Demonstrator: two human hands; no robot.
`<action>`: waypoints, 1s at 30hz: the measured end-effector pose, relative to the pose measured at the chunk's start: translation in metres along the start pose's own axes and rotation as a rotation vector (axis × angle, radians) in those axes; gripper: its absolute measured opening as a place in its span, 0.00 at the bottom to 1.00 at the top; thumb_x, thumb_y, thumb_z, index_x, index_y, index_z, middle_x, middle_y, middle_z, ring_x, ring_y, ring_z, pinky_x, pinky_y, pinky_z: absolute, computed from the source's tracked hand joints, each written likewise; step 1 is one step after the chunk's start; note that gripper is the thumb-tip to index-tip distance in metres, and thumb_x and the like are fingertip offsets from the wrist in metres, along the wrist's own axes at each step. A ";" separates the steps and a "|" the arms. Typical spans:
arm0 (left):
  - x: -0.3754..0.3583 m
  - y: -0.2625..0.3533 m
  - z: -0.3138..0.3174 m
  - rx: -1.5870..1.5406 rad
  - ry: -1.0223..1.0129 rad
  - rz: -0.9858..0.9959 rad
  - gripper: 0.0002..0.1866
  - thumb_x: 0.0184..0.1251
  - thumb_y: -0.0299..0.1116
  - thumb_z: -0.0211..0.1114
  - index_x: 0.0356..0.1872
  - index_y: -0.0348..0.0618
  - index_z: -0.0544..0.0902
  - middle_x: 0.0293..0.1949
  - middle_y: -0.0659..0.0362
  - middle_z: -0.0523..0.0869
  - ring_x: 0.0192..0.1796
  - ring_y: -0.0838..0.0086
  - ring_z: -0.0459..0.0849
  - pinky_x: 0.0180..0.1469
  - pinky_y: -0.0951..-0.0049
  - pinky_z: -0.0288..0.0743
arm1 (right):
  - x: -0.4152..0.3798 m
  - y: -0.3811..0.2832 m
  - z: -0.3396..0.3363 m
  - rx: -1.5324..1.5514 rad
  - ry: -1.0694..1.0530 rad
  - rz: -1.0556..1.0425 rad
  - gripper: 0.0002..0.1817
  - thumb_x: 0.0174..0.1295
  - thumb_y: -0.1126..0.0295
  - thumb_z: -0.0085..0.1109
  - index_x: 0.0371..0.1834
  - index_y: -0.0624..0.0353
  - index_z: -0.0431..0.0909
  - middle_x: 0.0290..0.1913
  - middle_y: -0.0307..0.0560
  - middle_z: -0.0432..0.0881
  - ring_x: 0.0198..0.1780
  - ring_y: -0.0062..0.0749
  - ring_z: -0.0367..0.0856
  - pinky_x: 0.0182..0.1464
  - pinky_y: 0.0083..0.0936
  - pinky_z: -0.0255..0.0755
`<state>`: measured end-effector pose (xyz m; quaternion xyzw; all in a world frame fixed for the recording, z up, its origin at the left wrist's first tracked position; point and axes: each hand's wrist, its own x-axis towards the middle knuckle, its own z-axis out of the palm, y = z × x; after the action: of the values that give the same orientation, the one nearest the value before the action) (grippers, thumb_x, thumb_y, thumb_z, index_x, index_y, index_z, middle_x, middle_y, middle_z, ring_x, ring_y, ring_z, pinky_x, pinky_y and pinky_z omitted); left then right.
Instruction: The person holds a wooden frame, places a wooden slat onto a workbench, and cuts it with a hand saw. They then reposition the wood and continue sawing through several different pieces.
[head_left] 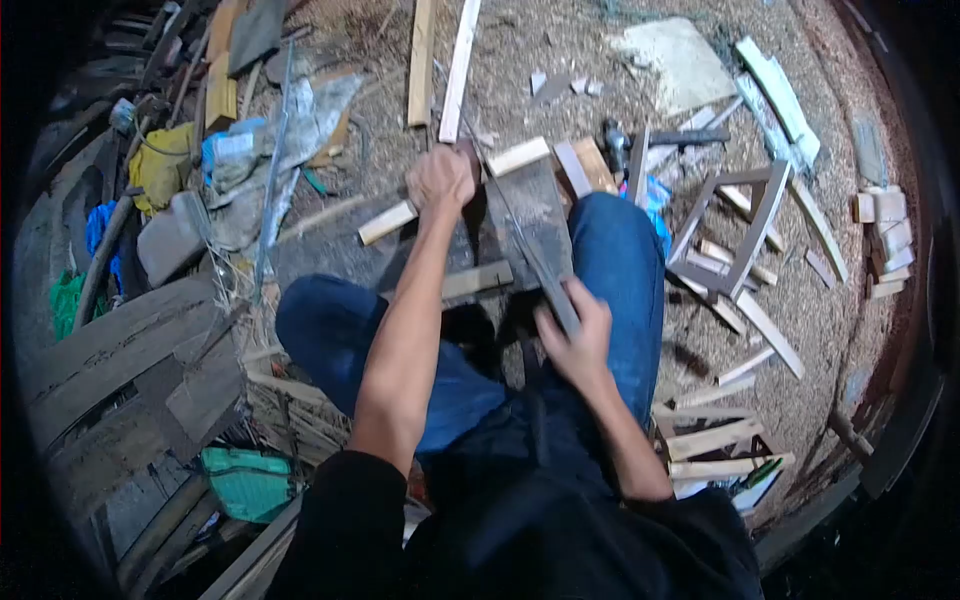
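My left hand is closed in a fist at the near end of a pale wooden strip, and it hides part of what it grips. A dark reddish-brown edge shows beside its fingers. My right hand is wrapped round the near end of a long, thin saw, seen almost edge-on. Its narrow blade slants away to the upper left and passes close to the right of my left hand. Beneath both hands lies a dark work board, with short wood offcuts on it.
To the right, a hammer lies near a wooden frame and scattered strips. Stacked small blocks stand at the far right. Planks, a yellow bag and a green container crowd the left. Sawdust and shavings cover the ground.
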<state>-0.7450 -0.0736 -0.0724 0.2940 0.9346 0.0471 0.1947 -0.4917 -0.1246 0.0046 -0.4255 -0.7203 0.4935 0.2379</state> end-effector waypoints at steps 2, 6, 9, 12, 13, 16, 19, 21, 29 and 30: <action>0.003 -0.006 0.009 -0.002 -0.004 0.006 0.26 0.68 0.48 0.51 0.36 0.33 0.87 0.38 0.37 0.86 0.45 0.45 0.86 0.49 0.52 0.78 | 0.041 0.009 0.025 0.010 0.010 0.033 0.10 0.51 0.76 0.63 0.34 0.62 0.72 0.26 0.61 0.76 0.32 0.63 0.78 0.30 0.39 0.72; -0.002 0.005 -0.003 -0.040 0.010 -0.020 0.27 0.68 0.49 0.50 0.36 0.33 0.87 0.38 0.36 0.86 0.45 0.44 0.86 0.50 0.53 0.78 | 0.033 0.004 0.007 0.075 -0.061 0.091 0.11 0.51 0.75 0.63 0.32 0.62 0.69 0.26 0.63 0.75 0.34 0.66 0.76 0.30 0.41 0.71; -0.005 0.003 0.002 -0.036 0.041 -0.025 0.28 0.69 0.51 0.49 0.35 0.33 0.87 0.38 0.37 0.86 0.45 0.44 0.86 0.50 0.53 0.78 | 0.027 -0.004 0.006 0.034 -0.034 0.064 0.10 0.50 0.77 0.63 0.32 0.63 0.70 0.26 0.63 0.77 0.34 0.62 0.80 0.29 0.39 0.72; -0.005 0.000 0.004 -0.016 0.078 -0.007 0.29 0.70 0.51 0.48 0.32 0.34 0.87 0.33 0.38 0.86 0.39 0.44 0.87 0.44 0.51 0.80 | 0.026 0.001 0.014 0.060 -0.046 0.118 0.10 0.51 0.78 0.62 0.32 0.63 0.70 0.26 0.62 0.78 0.33 0.60 0.81 0.30 0.38 0.73; -0.003 0.000 0.005 -0.015 0.089 0.007 0.29 0.70 0.51 0.48 0.31 0.34 0.88 0.33 0.38 0.86 0.38 0.44 0.87 0.43 0.51 0.80 | 0.024 0.000 0.017 0.065 -0.041 0.113 0.10 0.51 0.78 0.62 0.32 0.63 0.70 0.26 0.62 0.78 0.33 0.60 0.81 0.30 0.38 0.73; -0.011 -0.003 -0.003 -0.133 0.109 0.116 0.23 0.69 0.45 0.51 0.31 0.35 0.87 0.32 0.40 0.86 0.39 0.45 0.86 0.45 0.50 0.77 | 0.027 0.005 0.018 0.056 0.021 0.032 0.09 0.51 0.78 0.63 0.31 0.62 0.70 0.25 0.58 0.79 0.32 0.58 0.82 0.30 0.35 0.74; -0.034 -0.019 -0.008 -0.275 0.214 0.444 0.15 0.67 0.38 0.58 0.44 0.38 0.84 0.46 0.51 0.85 0.54 0.56 0.79 0.58 0.58 0.69 | 0.028 0.006 0.016 0.086 0.008 0.062 0.09 0.52 0.78 0.63 0.31 0.62 0.70 0.24 0.57 0.78 0.30 0.55 0.83 0.30 0.33 0.73; -0.049 -0.031 -0.009 -0.276 0.267 0.527 0.13 0.65 0.35 0.61 0.45 0.39 0.84 0.48 0.51 0.85 0.56 0.56 0.78 0.59 0.59 0.68 | 0.029 0.006 0.017 0.089 0.019 0.051 0.09 0.52 0.77 0.63 0.30 0.62 0.70 0.23 0.56 0.77 0.27 0.52 0.82 0.29 0.32 0.72; -0.056 -0.040 0.009 -0.176 0.450 0.622 0.15 0.59 0.27 0.67 0.48 0.41 0.84 0.49 0.54 0.86 0.56 0.60 0.81 0.58 0.61 0.69 | 0.027 -0.016 0.016 0.119 0.079 0.050 0.09 0.54 0.77 0.62 0.29 0.63 0.69 0.21 0.56 0.74 0.24 0.54 0.78 0.29 0.32 0.71; -0.057 -0.040 0.011 -0.156 0.493 0.642 0.15 0.58 0.27 0.67 0.48 0.41 0.84 0.49 0.55 0.86 0.55 0.62 0.81 0.57 0.62 0.70 | 0.023 -0.016 0.018 0.085 0.077 0.054 0.09 0.53 0.77 0.62 0.30 0.64 0.70 0.21 0.57 0.74 0.25 0.55 0.78 0.29 0.32 0.71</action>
<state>-0.7191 -0.1386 -0.0716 0.5349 0.8077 0.2449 -0.0380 -0.5233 -0.1164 0.0102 -0.4531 -0.6770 0.5133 0.2699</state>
